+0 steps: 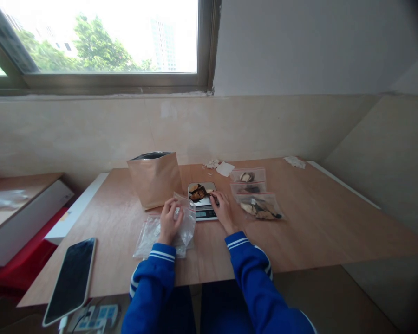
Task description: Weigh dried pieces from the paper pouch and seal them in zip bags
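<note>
Left hand [170, 219]: is grasping the upper part of a clear zip bag [188, 228], fingers curling over the thin, glossy, creased plastic
Right hand [224, 212]: is touching the near right edge of the dried slices, fingers bending inward; whether they are closing on a piece, cannot tell
Dried slices [197, 192]: are lying heaped on the scale pan, tan and dark brown, irregular in outline, looking wrinkled and brittle
Scale [209, 220]: is sitting flat on the table between the hands, rectangular, pale-framed, its smooth pan reflecting light, its display facing the person, figures too small to read
Flat bags [146, 237]: are lying under and beside the left hand, transparent, overlapping, crinkled
Pouch [156, 182]: is standing upright behind the left hand, matte brown outside, dark at its gaping mouth
Filled bags [261, 208]: are lying in a row right of the scale, three in all, clear with red seal lines, showing pale and dark pieces
Paper square [225, 169]: is lying behind the scale, white and flat, beside crumpled scraps [213, 163]
Tabletop [320, 227]: is showing reddish-brown wood grain
Tablet [70, 280]: is resting at the left front edge, black-faced, rounded at its corners, a white cable [63, 323] plugging into its near end
</note>
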{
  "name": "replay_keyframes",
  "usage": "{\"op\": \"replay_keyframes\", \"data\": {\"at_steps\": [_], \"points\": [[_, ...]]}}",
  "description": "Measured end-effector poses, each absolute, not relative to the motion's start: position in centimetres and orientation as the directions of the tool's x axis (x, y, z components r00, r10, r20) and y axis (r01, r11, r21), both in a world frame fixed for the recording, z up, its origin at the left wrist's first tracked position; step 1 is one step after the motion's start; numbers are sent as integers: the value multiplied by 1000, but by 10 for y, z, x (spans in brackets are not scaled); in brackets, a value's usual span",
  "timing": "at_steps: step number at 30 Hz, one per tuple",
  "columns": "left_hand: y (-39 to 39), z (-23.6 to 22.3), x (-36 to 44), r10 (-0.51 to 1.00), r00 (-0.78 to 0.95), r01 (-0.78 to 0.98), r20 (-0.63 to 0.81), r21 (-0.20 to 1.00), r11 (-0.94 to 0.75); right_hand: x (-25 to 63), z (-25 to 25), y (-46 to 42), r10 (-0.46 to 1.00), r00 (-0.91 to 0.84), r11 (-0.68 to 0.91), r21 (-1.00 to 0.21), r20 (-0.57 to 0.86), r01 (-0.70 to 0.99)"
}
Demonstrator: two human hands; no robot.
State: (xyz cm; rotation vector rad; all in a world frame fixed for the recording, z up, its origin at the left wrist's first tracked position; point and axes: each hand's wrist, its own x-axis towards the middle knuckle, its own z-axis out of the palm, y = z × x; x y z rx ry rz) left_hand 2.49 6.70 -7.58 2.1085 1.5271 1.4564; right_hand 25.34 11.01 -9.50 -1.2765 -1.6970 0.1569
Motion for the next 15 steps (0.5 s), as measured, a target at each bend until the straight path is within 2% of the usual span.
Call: {"op": "replay_keyframes", "data": {"at_steps": [5, 10, 15], "points": [[67, -85, 24, 810, 29, 640, 585, 612, -465, 257, -93, 113, 795, -12, 430, -550, 606, 716], [68, -87, 25, 665, 48, 646, 745, 485, -590, 260, -91, 117, 817, -56, 397, -490, 574, 776], [64, -85, 25, 629, 64, 669, 775, 435, -603, 260, -91, 123, 835, -115, 401, -450, 539, 798]]}}
